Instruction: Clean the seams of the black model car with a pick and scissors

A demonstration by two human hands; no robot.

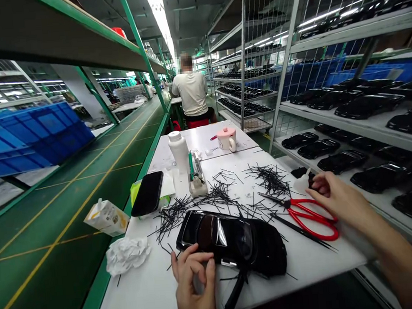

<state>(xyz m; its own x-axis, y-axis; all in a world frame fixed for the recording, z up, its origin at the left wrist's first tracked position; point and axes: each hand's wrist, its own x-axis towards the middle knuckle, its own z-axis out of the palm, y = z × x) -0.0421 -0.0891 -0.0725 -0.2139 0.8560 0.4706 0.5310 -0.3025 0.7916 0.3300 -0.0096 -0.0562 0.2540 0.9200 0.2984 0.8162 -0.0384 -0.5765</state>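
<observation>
A long overhead strip light (158, 8) glares almost pure white, and we find the ceiling around it dim. The white tabletop (224, 162) reads bright, while the upper-left shelf (56, 28) sinks into shadow. We catch sharp highlights on the glossy black model car (263, 245). Wide-angle stretching skews the blue crates (29, 135) at the left edge; pixelation covers the seated person's (192, 93) head.

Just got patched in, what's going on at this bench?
A person is working at a white table. The left hand is at the near side of a black model car. The right hand is out by a small white bottle; its grip is unclear. Red-handled scissors lie close to that hand, and thin black strips are scattered beyond the car.
</observation>
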